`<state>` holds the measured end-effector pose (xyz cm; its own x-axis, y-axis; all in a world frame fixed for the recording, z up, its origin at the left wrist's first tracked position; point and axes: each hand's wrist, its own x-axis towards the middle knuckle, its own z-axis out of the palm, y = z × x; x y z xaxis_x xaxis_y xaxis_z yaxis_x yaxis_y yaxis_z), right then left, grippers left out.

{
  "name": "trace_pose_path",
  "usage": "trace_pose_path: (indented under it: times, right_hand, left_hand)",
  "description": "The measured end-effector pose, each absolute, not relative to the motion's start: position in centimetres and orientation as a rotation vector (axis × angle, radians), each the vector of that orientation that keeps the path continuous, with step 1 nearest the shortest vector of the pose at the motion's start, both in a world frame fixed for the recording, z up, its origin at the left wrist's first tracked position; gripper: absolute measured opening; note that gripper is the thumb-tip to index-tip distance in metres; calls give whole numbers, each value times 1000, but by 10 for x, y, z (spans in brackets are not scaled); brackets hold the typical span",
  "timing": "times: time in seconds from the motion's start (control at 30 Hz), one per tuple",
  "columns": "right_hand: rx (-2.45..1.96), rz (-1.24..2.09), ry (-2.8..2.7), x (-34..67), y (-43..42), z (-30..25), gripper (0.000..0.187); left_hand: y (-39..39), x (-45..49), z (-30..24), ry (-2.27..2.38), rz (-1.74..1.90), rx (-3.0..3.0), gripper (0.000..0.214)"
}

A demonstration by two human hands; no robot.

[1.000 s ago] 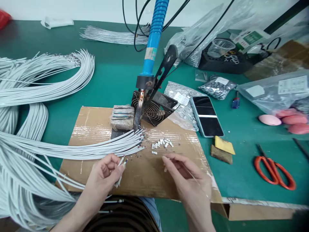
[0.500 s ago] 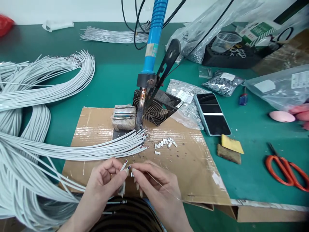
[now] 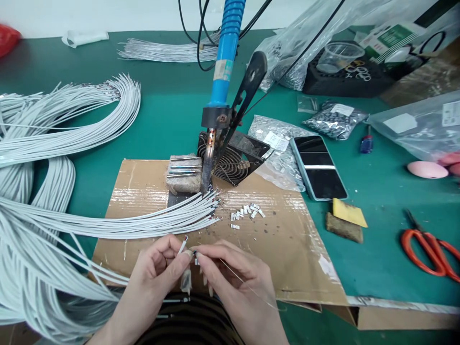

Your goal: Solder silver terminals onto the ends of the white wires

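My left hand (image 3: 158,270) is closed in a pinch on a white cable (image 3: 183,245), whose stripped end with a bit of red points up past the thumb. Fingertips of my right hand (image 3: 239,273) meet it, pinched around a tiny dark wire end. A thin solder-like wire (image 3: 235,275) trails from the right hand towards its wrist. Just under the right fingertips shows a small white connector (image 3: 196,261). Beyond both hands, a blue-handled soldering iron (image 3: 230,62) hangs tip-down over a bundle of white cables (image 3: 143,226). Small white connectors (image 3: 246,211) lie on the cardboard (image 3: 283,254).
Thin metal rods lie on a grimy block (image 3: 184,184) beside a small fan (image 3: 233,165). To the right are a phone (image 3: 319,167), a yellow sponge (image 3: 349,212) and orange-handled scissors (image 3: 424,251). Coiled white cables (image 3: 72,143) cover the left side.
My right fingertips have closed in over the dark wire end beside my left thumb. The view has shifted slightly; the things on the table keep their places.
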<state>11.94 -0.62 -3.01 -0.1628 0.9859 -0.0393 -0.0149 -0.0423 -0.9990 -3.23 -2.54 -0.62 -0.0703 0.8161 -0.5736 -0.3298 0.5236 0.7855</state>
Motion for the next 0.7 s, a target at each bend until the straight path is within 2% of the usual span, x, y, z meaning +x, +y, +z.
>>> trace_pose_path:
  times: [0.4,0.5,0.6,0.7]
  right_hand:
    - [-1166,1327,-1283,117,-2,-22,18]
    - [-1149,1478,-1053,113,-6,-29,17]
    - [-1103,1649,-830,110,-9,-37,6]
    - [-1105,1752,-785,112,-10,-41,15]
  left_hand:
    - [-27,-32,-13,1349,1035,570,41]
    - [-27,-32,-16,1323,1053,633,39]
    - [-27,-30,-15,1302,1083,629,39]
    - [-29,-29,-13,1328,1091,621,39]
